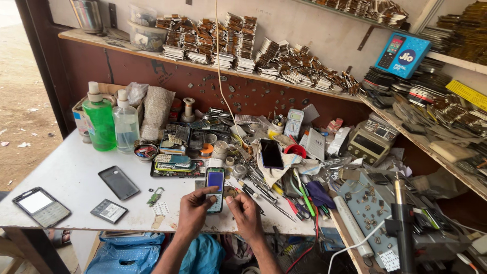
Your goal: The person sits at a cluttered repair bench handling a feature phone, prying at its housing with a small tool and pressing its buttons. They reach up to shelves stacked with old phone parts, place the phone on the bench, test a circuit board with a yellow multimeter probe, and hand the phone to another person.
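The left hand curls around the small candybar mobile phone with a lit blue screen, thumb on its front, holding it just above the near edge of the white work surface; the right hand pinches its fingertips at the phone's lower right side, and I cannot tell whether it grips a tiny tool or part. A slip could drop the phone onto the scattered metal tweezers and screwdrivers just beside it, or knock the small green circuit board off the surface. The flat dark battery lies close to the edge and could be nudged over by an elbow. The phone's keypad is covered by the fingers, and both forearms are cut off at the bottom.
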